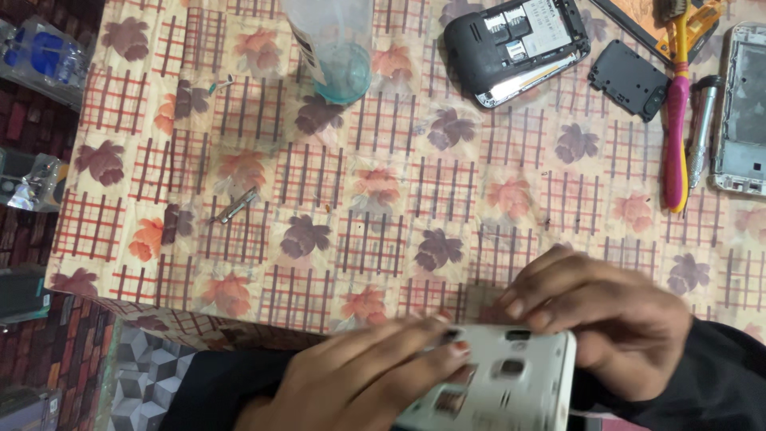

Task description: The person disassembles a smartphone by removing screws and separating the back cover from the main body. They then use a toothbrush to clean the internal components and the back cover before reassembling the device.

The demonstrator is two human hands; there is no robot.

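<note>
A white phone body, back side up with its cover off, is held between both hands near the table's front edge. My left hand lies over its left half, fingers pressing on the top edge. My right hand grips its right end with fingers curled over the upper corner. Both wrists wear dark sleeves.
On the floral checked tablecloth stand a clear plastic bottle, an opened black phone, a black cover piece, a pink-and-yellow toothbrush, a metal screwdriver, a silver phone frame and a small metal part.
</note>
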